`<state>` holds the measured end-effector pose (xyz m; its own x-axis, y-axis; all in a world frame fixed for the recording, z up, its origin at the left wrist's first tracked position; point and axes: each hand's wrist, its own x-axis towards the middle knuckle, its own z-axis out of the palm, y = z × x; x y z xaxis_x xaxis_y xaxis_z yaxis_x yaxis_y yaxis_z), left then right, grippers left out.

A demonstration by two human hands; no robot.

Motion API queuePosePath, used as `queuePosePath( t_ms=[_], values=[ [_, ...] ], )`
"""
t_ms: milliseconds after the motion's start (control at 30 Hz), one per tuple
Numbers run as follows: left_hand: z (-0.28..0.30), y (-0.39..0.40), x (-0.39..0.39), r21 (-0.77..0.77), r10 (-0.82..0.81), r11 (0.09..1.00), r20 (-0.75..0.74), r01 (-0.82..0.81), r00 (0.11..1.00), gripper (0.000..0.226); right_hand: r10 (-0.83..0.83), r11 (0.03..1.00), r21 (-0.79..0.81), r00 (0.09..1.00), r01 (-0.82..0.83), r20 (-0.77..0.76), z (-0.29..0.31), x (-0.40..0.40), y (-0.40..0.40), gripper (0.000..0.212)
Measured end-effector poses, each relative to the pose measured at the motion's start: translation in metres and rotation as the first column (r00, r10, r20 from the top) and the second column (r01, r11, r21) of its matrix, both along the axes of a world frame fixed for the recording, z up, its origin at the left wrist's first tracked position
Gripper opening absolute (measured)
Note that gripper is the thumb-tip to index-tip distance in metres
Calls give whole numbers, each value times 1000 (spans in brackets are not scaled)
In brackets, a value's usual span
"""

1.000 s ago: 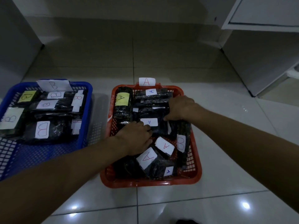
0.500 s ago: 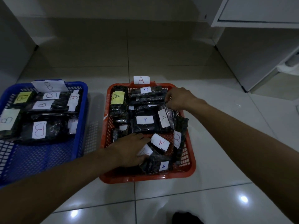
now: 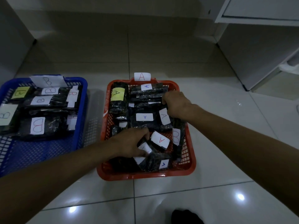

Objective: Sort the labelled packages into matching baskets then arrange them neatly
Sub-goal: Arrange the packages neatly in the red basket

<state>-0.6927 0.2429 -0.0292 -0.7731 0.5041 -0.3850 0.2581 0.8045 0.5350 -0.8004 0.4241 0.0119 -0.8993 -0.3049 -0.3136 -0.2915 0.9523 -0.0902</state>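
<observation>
A red basket [image 3: 146, 174] tagged A holds several black packages with A labels. One package with a B label [image 3: 176, 136] stands on edge against its right wall. My left hand [image 3: 131, 143] lies in the basket's near half, fingers curled round a black package with a white label [image 3: 145, 147]. My right hand [image 3: 177, 104] is at the far right of the basket, gripping the top of an upright package labelled A [image 3: 164, 118]. A blue basket [image 3: 80, 113] tagged B on the left holds several B packages.
Both baskets sit on a glossy tiled floor [image 3: 161, 199]. A white cabinet [image 3: 258, 46] stands at the right back, a grey wall or unit [image 3: 11, 38] at the left back. A dark shape [image 3: 186, 216] shows at the bottom edge.
My left hand has slid toward the near part of the red basket onto a package there. My right hand tipped an A package upright at the right.
</observation>
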Motion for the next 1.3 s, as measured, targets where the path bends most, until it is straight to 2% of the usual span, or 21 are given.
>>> queuePosePath(
  t_ms=[167, 300, 367, 433, 500, 533, 600, 667, 733, 800, 900, 967, 1067, 1167, 1233, 1300],
  values=[
    [0, -3, 0, 25, 22, 999, 20, -22, 1000, 46, 19, 1000, 19, 1000, -19, -7, -9, 1, -3, 32],
    [4, -3, -1, -2, 7, 1000, 61, -7, 998, 50, 124, 983, 138, 992, -118, -30, 6, 11, -5, 20],
    [6, -2, -1, -5, 9, 1000, 80, -9, 997, 50, 154, 948, 262, 982, -179, 114, 19, 17, -5, 37],
    [6, -2, -3, -18, 15, 1000, 88, -14, 996, 51, 157, 861, 433, 949, -266, 272, 29, 21, -5, 53],
    [7, -3, -4, -25, 28, 999, 101, -26, 995, 52, 138, 799, 516, 929, -310, 344, 33, 22, -5, 72],
    [7, -4, -4, -26, 34, 999, 103, -32, 994, 51, 131, 814, 493, 924, -307, 358, 36, 21, -4, 70],
    [7, -6, -4, -16, 50, 999, 78, -49, 996, 46, 114, 901, 346, 913, -261, 391, 47, 11, 0, 51],
    [8, -8, -4, 14, 96, 995, 2, -96, 995, 35, 62, 986, 112, 901, -121, 429, 63, -5, 6, 36],
    [9, -10, -4, 30, 157, 987, -86, -155, 984, 30, -14, 993, -103, 903, 64, 430, 74, -19, 11, 30],
    [9, -13, -8, 29, 204, 979, -141, -202, 969, 29, -91, 947, -241, 894, 214, 438, 74, -26, 16, 22],
    [11, -19, -15, 35, 254, 967, -187, -252, 949, 30, -171, 873, -343, 876, 346, 450, 62, -29, 24, 8],
    [11, -22, -19, 26, 278, 960, -188, -278, 942, 32, -229, 816, -394, 863, 422, 451, 53, -29, 28, 11],
    [10, -22, -25, -6, 277, 958, -222, -285, 935, 33, -357, 659, -527, 840, 537, 409, 44, -33, 31, 18],
    [9, -19, -29, 1, 286, 955, -256, -296, 923, 31, -482, 448, -647, 776, 617, 406, 32, -31, 21, 10],
    [10, -17, -31, 14, 282, 957, -260, -289, 924, 29, -465, 452, -653, 785, 608, 410, 17, -23, 10, 3],
    [10, -16, -28, 4, 229, 972, -227, -235, 947, 28, -426, 546, -622, 825, 561, 371, -2, -13, 0, 6]
  ],
)
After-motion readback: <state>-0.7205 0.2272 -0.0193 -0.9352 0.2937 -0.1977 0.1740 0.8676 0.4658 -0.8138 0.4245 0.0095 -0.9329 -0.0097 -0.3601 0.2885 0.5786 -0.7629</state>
